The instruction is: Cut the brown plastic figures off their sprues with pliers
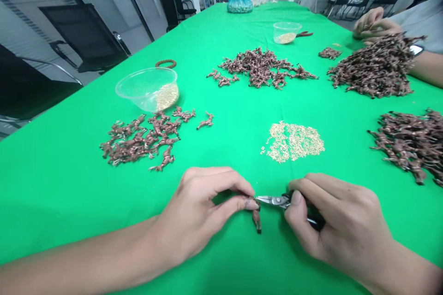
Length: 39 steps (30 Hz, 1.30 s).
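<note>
My left hand (211,207) pinches a small brown animal figurine (256,220) between thumb and fingertips, its lower end hanging down. My right hand (332,221) is wrapped round pliers (275,200) with dark handles, and their silver tips touch the figurine at my left fingertips. Whether the tips hold a small part is too small to tell. Beyond my hands, small gold-coloured pieces (297,142) lie spread on the green cloth. A pile of brown figurines (138,140) lies to the left, with one figurine (206,120) apart from it.
A clear bowl (147,87) of gold pieces stands at the left, beside a brown ring (165,63). More figurine piles (261,67) lie ahead and right. Farther back are a small tub (287,32), red-handled pliers (305,34) and a blue bag (239,2). Another person's hands (374,24) rest at the right.
</note>
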{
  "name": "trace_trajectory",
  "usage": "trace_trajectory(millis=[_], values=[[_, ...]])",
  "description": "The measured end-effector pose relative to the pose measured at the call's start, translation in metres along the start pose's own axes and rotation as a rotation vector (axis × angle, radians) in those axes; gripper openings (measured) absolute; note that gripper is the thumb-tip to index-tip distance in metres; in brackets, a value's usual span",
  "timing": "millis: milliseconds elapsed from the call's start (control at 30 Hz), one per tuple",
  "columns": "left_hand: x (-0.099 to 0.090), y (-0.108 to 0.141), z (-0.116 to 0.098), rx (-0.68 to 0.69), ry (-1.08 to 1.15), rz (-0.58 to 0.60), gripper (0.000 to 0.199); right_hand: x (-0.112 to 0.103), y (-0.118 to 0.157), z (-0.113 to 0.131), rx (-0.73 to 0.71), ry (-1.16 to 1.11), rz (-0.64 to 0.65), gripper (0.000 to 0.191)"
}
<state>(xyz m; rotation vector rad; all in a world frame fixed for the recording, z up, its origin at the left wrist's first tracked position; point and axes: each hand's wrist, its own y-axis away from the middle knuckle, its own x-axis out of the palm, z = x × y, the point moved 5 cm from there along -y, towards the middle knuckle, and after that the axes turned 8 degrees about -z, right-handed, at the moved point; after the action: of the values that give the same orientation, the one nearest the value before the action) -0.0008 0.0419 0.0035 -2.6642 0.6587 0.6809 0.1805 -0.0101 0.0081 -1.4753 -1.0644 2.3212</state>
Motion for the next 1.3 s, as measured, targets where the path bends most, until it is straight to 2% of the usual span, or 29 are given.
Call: trace_trajectory(millis=[1033, 1300], values=[[-0.0009, 0.0017, -0.0005, 0.015, 0.02, -0.024, 0.005, 0.004, 0.0024, 0.0017, -0.016, 0.023, 0.017, 0.017], [0.0003, 0.0004, 0.0033, -0.084, 0.064, -0.005, 0.005, 0.0025, -0.0007, 0.0013, 0.035, 0.014, 0.021, 0.02]])
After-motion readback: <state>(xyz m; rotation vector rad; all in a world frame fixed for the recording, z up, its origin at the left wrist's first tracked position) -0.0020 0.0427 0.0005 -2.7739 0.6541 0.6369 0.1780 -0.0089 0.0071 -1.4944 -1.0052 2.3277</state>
